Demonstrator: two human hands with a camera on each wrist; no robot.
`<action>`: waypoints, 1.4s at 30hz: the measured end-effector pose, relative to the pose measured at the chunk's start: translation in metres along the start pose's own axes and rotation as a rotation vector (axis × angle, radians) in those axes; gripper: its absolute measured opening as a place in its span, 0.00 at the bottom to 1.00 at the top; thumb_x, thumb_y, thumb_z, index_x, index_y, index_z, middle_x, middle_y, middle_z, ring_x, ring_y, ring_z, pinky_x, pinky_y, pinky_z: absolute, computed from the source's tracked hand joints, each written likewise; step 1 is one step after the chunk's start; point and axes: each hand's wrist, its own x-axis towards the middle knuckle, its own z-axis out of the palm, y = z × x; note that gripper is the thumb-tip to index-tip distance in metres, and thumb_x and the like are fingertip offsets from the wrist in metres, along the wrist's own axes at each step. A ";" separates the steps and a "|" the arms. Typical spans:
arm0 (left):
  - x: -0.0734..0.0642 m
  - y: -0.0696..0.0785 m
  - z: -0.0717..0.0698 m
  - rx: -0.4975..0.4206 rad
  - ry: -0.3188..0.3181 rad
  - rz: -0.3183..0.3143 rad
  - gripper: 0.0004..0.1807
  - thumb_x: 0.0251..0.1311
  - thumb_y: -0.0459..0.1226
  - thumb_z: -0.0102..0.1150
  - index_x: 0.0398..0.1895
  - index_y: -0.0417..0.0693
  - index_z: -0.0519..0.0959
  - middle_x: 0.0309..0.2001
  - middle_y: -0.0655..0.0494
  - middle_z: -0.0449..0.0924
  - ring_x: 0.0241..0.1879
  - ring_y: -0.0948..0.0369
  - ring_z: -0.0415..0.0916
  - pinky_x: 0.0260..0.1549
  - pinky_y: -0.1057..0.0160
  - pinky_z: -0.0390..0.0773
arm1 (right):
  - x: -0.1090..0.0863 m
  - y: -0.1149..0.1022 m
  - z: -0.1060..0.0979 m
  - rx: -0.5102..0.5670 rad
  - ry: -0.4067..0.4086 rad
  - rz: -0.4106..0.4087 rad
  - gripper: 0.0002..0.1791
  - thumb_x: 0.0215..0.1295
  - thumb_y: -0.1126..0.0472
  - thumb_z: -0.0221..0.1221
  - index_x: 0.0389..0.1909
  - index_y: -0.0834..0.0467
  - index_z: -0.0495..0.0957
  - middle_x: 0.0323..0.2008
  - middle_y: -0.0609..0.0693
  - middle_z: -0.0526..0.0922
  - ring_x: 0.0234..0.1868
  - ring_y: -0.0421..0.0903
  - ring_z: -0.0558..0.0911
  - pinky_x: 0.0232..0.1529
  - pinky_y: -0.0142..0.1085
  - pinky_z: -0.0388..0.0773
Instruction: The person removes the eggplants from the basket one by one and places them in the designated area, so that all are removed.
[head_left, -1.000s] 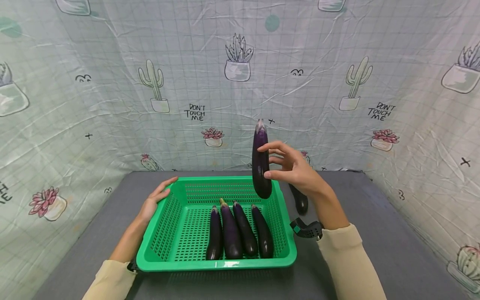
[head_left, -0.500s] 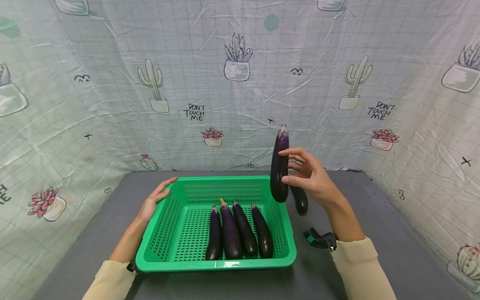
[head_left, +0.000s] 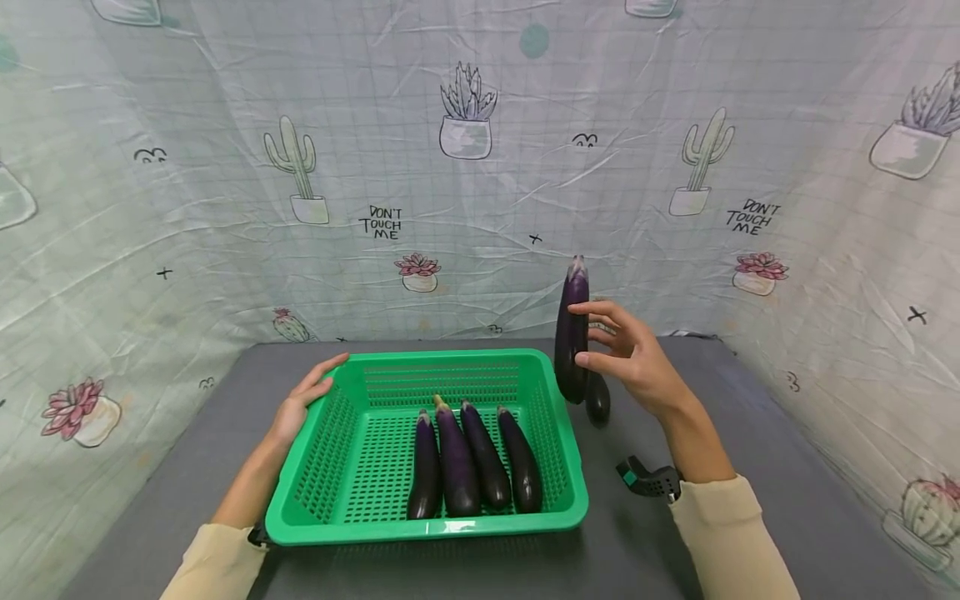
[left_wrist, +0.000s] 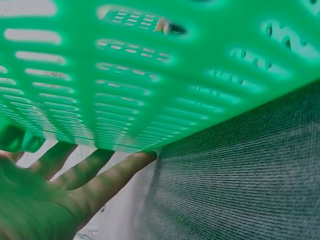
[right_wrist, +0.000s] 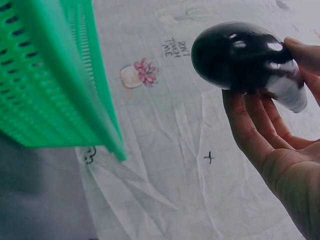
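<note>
A dark purple eggplant [head_left: 573, 333] is held upright by my right hand [head_left: 630, 354], pinched between thumb and fingers. It hangs above the table just off the basket's right side; the right wrist view shows the glossy bottom end of this eggplant [right_wrist: 240, 57]. Partly hidden behind it, another eggplant [head_left: 598, 400] lies on the table. The green plastic basket [head_left: 427, 527] holds several eggplants [head_left: 457, 458] side by side, stems pointing away. My left hand [head_left: 296, 408] rests against the basket's left side near the far corner. In the left wrist view its fingers [left_wrist: 107, 182] look extended along the slotted wall.
The grey table [head_left: 675, 533] stretches around the basket. A curtain [head_left: 480, 192] printed with cacti and potted plants stands behind and on both sides. A black band [head_left: 652, 481] sits on the right wrist.
My right hand has carried the eggplant rightward, from over the basket to beyond its right rim. The left hand stays at the basket's side. The head view has shifted slightly.
</note>
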 end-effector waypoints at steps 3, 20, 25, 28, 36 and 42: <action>0.002 0.000 0.002 0.034 0.008 0.000 0.27 0.85 0.37 0.29 0.83 0.45 0.53 0.70 0.67 0.64 0.60 0.68 0.79 0.55 0.69 0.81 | -0.004 0.002 -0.005 -0.023 0.012 0.019 0.32 0.68 0.74 0.61 0.73 0.61 0.68 0.77 0.49 0.60 0.66 0.45 0.72 0.54 0.33 0.82; 0.003 0.003 0.002 -0.012 -0.005 0.001 0.26 0.85 0.36 0.29 0.82 0.50 0.56 0.68 0.68 0.71 0.60 0.67 0.79 0.56 0.68 0.82 | -0.008 0.018 -0.027 -0.074 0.037 0.072 0.32 0.71 0.72 0.59 0.75 0.59 0.68 0.77 0.45 0.61 0.70 0.41 0.69 0.60 0.28 0.76; 0.003 0.003 0.001 -0.013 -0.003 0.000 0.26 0.85 0.36 0.29 0.81 0.51 0.58 0.67 0.67 0.73 0.59 0.66 0.80 0.55 0.67 0.82 | -0.007 0.023 -0.029 -0.064 0.042 0.063 0.32 0.72 0.72 0.59 0.75 0.59 0.68 0.73 0.44 0.69 0.67 0.36 0.76 0.63 0.27 0.73; 0.003 0.003 0.000 0.007 0.010 -0.014 0.26 0.85 0.36 0.30 0.82 0.48 0.55 0.67 0.67 0.72 0.59 0.66 0.80 0.55 0.68 0.82 | -0.007 0.027 -0.030 -0.067 0.041 0.061 0.31 0.72 0.72 0.58 0.76 0.59 0.67 0.70 0.43 0.72 0.65 0.37 0.77 0.62 0.27 0.74; 0.002 0.001 -0.002 0.030 0.020 -0.036 0.28 0.85 0.38 0.29 0.83 0.40 0.48 0.68 0.67 0.69 0.60 0.67 0.79 0.55 0.67 0.82 | -0.007 0.032 -0.033 -0.075 0.036 0.101 0.34 0.72 0.71 0.60 0.78 0.55 0.65 0.70 0.44 0.72 0.66 0.40 0.75 0.61 0.28 0.75; -0.001 0.001 -0.002 0.045 0.034 -0.031 0.28 0.85 0.38 0.29 0.83 0.39 0.48 0.69 0.67 0.66 0.60 0.68 0.78 0.56 0.68 0.82 | -0.006 0.032 -0.036 -0.066 0.028 0.149 0.38 0.71 0.71 0.61 0.79 0.51 0.63 0.71 0.53 0.68 0.60 0.42 0.80 0.53 0.33 0.83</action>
